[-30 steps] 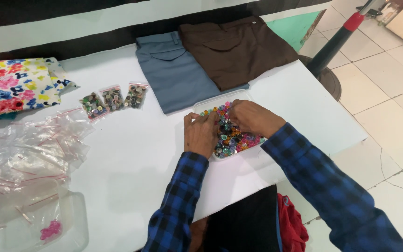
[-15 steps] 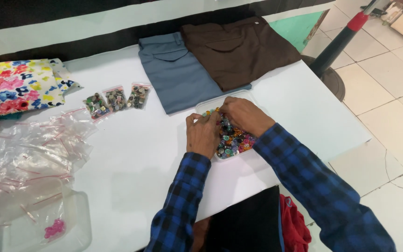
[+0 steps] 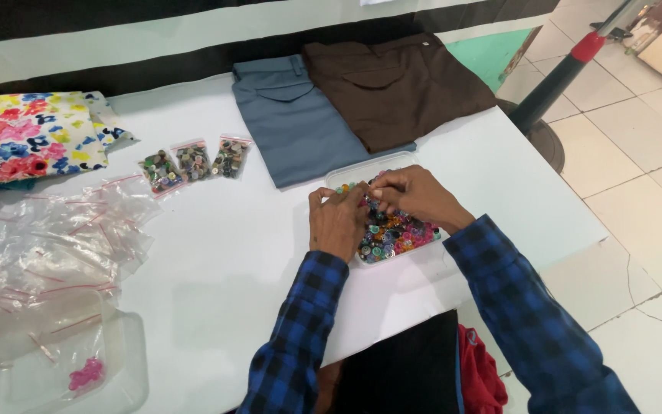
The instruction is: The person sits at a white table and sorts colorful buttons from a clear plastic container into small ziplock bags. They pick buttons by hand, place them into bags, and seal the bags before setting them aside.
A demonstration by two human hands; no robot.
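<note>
Both hands are working over the clear plastic tray (image 3: 346, 175) of mixed coloured buttons (image 3: 396, 234), which is sitting near the middle of the table's (image 3: 224, 253) near edge, just in front of the folded trousers. The left hand (image 3: 339, 222) is lying across the tray's left side, fingers curled down among the buttons, and it is pinching something small with its fingertips, though what exactly is too tiny to tell from here. The right hand (image 3: 415, 193) is arching over the far half of the tray, thumb and forefinger meeting the left hand's fingertips, seemingly nipping a button between them. Behind the tray, the grey-blue trousers (image 3: 293, 126) and the brown trousers (image 3: 396, 84) are lying folded side by side, touching, at the table's far edge. Three small zip bags of buttons (image 3: 193, 162) are sitting in a row further left. A flowered cloth (image 3: 36, 138) is filling the far left corner, and a heap of empty clear bags (image 3: 40, 253) is spreading along the left edge.
</note>
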